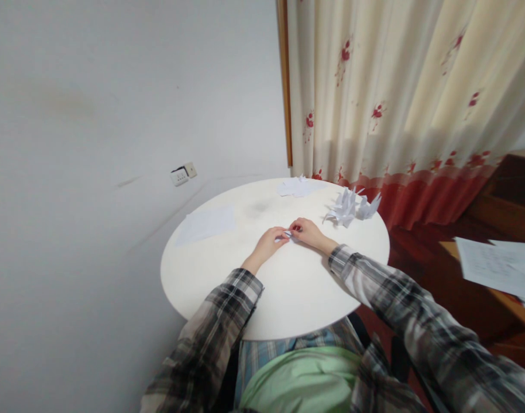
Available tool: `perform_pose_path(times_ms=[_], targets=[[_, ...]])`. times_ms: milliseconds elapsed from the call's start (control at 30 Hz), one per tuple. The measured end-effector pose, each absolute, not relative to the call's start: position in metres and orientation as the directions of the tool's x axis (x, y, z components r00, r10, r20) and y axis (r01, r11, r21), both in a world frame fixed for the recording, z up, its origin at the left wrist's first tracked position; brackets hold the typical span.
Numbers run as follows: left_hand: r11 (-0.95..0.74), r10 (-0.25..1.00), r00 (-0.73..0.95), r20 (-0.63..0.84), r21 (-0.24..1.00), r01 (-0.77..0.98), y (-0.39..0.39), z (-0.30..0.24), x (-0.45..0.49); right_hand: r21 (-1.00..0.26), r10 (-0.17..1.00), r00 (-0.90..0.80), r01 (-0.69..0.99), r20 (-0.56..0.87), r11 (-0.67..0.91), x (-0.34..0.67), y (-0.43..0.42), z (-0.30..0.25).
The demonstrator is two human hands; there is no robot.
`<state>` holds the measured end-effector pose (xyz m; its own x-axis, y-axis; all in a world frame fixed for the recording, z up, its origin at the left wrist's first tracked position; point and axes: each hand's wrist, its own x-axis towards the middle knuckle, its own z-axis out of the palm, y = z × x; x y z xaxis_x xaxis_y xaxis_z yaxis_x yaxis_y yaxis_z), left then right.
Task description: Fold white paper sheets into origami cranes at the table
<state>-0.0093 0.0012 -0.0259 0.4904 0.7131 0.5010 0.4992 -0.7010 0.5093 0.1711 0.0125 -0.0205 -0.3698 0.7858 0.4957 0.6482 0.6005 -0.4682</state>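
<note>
Near the middle of the round white table [279, 298], both my hands meet over a small folded piece of white paper [288, 233]. My left hand [271, 242] pinches its left side. The fingers of my right hand [307, 232] are curled closed on its right side. Much of the paper is hidden by my fingers, so its exact shape is unclear. To the right of my right hand stands a cluster of folded white paper figures [345, 207] with pointed tips.
White paper sheets [208, 222] lie at the table's left. More paper pieces [299, 187] lie at the back edge. A wall with a socket [179, 176] stands left, and a flowered curtain [400, 103] hangs behind. Papers [498, 264] lie on wooden furniture at the right.
</note>
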Motion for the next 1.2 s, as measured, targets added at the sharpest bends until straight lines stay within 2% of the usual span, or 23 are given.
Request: perform_pose_path(times_ms=[167,500,700,1067,1200], targets=[[-0.705,0.706,0.489,0.511,0.45,0.548,0.003,-0.027,-0.01,-0.461,0.79,-0.388,0.655,0.476,0.599,0.17,0.01,-0.018],[-0.69,0.718,0.492,0.492,0.416,0.592,0.0,-0.026,-0.01,-0.486,0.775,-0.399,0.614,0.489,0.622,0.171,0.01,-0.018],[-0.691,0.706,0.494,0.506,0.344,0.635,-0.003,-0.022,-0.008,-0.491,0.75,-0.369,0.584,0.549,0.647,0.171,0.013,-0.022],[-0.689,0.678,0.517,0.523,0.208,0.694,-0.01,-0.014,-0.008,-0.523,0.745,-0.402,0.536,0.533,0.663,0.167,0.009,-0.021],[-0.713,0.655,0.542,0.527,0.192,0.674,-0.008,-0.015,-0.008,-0.521,0.739,-0.41,0.529,0.534,0.67,0.166,0.008,-0.02]])
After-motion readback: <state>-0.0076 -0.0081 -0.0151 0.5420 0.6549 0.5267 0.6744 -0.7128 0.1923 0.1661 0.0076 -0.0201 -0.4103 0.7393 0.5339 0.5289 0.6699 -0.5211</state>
